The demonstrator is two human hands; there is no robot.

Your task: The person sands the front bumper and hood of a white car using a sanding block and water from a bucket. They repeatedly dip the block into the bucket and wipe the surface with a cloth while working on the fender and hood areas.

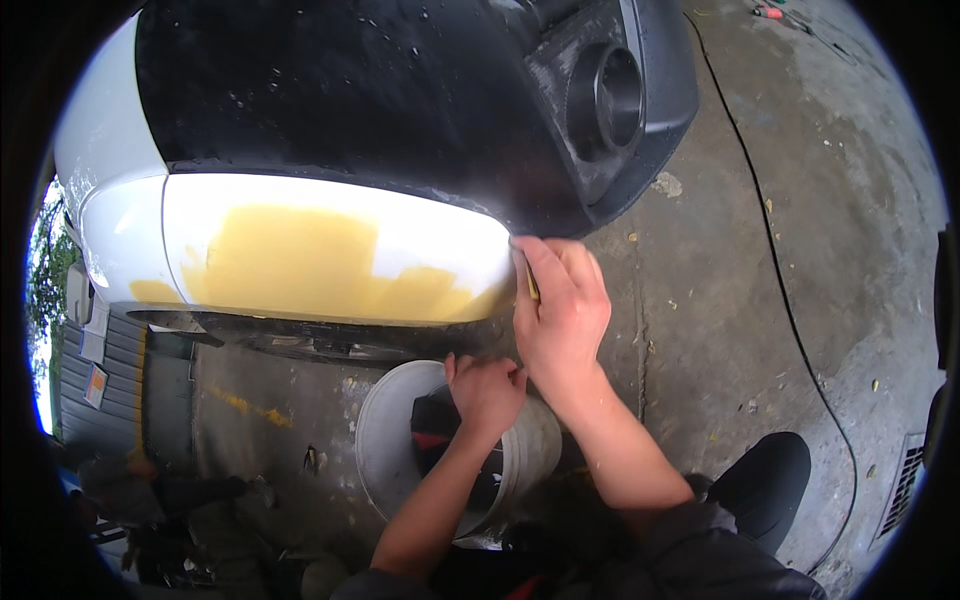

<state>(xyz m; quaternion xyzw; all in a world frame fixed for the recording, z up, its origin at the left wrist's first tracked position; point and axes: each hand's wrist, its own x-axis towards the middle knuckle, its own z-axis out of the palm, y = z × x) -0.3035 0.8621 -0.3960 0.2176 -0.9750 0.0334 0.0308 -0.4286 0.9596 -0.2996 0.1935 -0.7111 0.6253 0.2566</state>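
A white vehicle body panel (440,240) with patches of yellow coating (290,250) curves in front of me, below a black section beaded with water drops. At the panel's right end, my right hand (565,305) is closed, its fingertips against the edge. A thin flat piece with a yellowish edge (532,285) shows between its thumb and fingers; most of it is hidden. My left hand (487,392) hovers over the rim of a white bucket (375,430), below the panel. Its fingers curl inward, and whatever they may hold is hidden. Dark and red material (432,432) lies inside the bucket.
A round dark opening (605,95) sits in the black trim at upper right. Across the stained concrete floor runs a black cable (775,245), with a floor grate (900,485) at lower right. Another person (150,495) is dimly visible at lower left.
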